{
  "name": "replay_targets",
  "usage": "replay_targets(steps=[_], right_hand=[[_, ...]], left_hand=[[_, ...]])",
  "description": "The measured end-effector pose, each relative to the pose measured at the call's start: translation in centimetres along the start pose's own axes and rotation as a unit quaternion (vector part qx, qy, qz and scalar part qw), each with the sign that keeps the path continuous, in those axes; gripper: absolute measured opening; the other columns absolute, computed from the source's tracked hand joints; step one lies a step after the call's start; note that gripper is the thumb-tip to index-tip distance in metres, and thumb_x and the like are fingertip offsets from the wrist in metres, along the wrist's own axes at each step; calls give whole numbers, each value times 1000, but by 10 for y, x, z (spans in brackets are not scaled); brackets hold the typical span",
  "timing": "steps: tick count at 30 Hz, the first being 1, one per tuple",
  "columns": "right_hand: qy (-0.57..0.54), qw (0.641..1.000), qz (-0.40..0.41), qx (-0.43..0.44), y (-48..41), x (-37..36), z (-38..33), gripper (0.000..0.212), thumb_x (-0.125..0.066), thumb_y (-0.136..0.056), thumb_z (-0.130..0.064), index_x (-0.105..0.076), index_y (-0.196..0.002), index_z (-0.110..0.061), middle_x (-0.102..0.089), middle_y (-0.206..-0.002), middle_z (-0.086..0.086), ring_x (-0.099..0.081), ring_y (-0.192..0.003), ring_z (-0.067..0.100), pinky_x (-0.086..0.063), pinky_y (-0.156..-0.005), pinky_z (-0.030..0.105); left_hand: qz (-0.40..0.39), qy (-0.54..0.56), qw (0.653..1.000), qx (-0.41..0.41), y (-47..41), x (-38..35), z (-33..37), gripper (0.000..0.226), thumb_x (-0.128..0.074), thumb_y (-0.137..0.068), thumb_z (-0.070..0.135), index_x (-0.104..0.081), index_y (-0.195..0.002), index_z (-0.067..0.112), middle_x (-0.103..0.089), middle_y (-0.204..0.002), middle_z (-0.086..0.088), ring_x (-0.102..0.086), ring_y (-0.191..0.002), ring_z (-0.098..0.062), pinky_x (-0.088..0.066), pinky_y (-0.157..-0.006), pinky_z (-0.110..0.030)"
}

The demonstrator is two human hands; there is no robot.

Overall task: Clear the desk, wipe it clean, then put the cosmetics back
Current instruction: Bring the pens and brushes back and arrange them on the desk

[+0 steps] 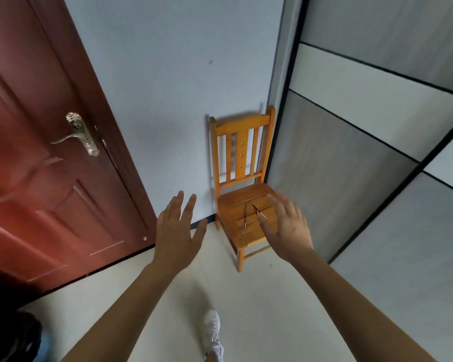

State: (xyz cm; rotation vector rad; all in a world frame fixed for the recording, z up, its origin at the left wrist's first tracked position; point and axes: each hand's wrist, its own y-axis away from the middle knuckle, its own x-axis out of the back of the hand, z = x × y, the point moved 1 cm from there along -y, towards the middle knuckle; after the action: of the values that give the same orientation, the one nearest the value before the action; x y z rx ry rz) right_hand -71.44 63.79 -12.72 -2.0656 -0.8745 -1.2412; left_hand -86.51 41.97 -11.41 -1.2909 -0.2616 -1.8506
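on the slatted seat of the small wooden chair (242, 126), which stands in the corner between the white wall (168, 100) and the grey wardrobe (351, 178), lie two slim pencil-like sticks (245, 218). they are likely cosmetics parked here so the desk could be wiped. both hands are empty, fingers spread. the right hand (289, 228), blurred, hovers just over the sticks, probably to collect them. the left hand (177, 231) is beside the chair, apart from it. the desk is out of view.
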Motion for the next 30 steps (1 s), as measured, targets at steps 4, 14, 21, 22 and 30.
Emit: replay_targets(steps=[4, 14, 21, 22, 30], right_hand=[[21, 999, 6, -43, -93, -9, 22, 61, -40, -98, -62, -30, -151, -33, -31, -159, -1, -33, -144, 23, -36, -113, 47], [18, 991, -45, -126, -247, -45, 98, 58, -40, -97, -62, -29, -146, -33, -41, -150, -2, -43, -135, 22, -45, -103, 46], [12, 980, -172, -100, -323, -104, 169, 60, -39, -97, -60, -32, -147, -26, -39, -151, 0, -41, -136, 25, -41, -107, 50], [16, 978, -193, -82, -333, -112, 176, 60, -39, -98, -58, -33, -147, -24, -38, -152, 1, -41, -136, 26, -40, -108, 50], [20, 943, -328, -44, -384, -197, 243, 61, -47, -98, -53, -35, -150, -22, -40, -153, 2, -42, -138, 26, -39, -110, 44]], left_hand=[[-34, 13, 999, 0, -103, -42, -3, 67, -31, -98, 58, -27, -156, 25, -16, -165, -5, -17, -152, -27, -19, -120, -54], [-110, -15, 994, 8, -287, -151, 1, 62, -52, -96, 52, -38, -151, 28, -30, -161, -5, -29, -148, -29, -27, -116, -52], [-144, -33, 984, 98, -317, -242, 15, 60, -54, -97, 46, -40, -150, 22, -34, -159, -8, -33, -145, -31, -31, -115, -54], [-147, -39, 981, 124, -318, -252, 16, 60, -53, -97, 47, -39, -151, 22, -33, -160, -8, -32, -146, -32, -30, -115, -55], [-244, -19, 921, 301, -313, -368, 7, 58, -38, -98, 65, -29, -148, 37, -33, -159, 4, -38, -142, -29, -34, -111, -54]])
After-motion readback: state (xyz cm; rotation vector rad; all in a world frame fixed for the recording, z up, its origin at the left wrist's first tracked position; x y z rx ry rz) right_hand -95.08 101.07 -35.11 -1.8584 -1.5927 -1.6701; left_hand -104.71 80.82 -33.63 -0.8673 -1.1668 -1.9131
